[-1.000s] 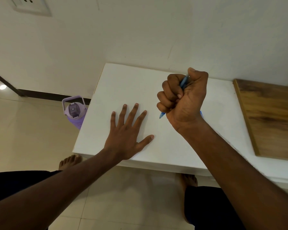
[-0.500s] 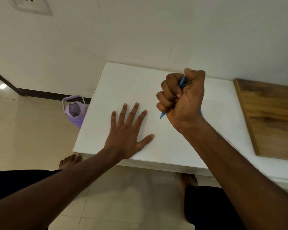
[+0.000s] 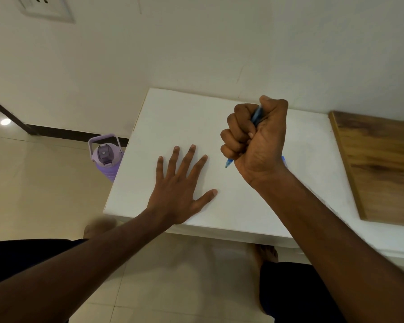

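Observation:
My right hand [image 3: 257,138] is closed in a fist round a blue pen [image 3: 256,117], held above the white table [image 3: 180,117]. The pen's tip [image 3: 228,163] pokes out below the little finger and points down toward the tabletop. Most of the pen's shaft is hidden inside the fist. My left hand [image 3: 180,183] lies flat on the table with fingers spread, left of the fist, and holds nothing.
A wooden board [image 3: 380,166] lies on the table at the right. A purple water bottle [image 3: 106,157] stands on the tiled floor by the table's left edge. The wall runs right behind the table. My bare feet and dark shorts show below the front edge.
My right fist with the pen has barely shifted. My left hand has stayed flat in the same place.

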`<state>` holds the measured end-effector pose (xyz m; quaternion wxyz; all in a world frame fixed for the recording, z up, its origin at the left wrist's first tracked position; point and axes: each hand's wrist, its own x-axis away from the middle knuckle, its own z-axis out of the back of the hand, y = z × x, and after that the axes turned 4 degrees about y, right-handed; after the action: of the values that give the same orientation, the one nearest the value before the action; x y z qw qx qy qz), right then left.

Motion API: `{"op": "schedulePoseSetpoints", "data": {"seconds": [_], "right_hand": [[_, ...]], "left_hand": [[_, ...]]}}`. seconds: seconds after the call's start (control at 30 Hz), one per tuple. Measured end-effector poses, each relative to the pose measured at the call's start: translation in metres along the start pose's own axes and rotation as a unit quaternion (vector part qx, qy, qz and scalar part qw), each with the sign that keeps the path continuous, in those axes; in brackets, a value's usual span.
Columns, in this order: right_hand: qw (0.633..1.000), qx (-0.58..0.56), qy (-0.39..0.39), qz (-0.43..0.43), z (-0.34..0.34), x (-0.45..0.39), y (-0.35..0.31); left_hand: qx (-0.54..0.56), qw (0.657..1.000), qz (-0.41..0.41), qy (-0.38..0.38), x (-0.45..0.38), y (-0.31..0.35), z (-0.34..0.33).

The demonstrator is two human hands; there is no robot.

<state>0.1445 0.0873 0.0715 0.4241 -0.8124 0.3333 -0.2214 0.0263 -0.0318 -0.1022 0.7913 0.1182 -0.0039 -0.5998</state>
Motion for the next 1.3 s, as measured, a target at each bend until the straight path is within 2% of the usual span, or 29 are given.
{"op": "schedulePoseSetpoints", "data": {"seconds": [1.3], "right_hand": [[1.000,-0.001,0.020,-0.012,0.0030,-0.0013,0.0004]], "left_hand": [[0.002,1.000,0.002,-0.011,-0.0006,0.0027,0.0010]]}}
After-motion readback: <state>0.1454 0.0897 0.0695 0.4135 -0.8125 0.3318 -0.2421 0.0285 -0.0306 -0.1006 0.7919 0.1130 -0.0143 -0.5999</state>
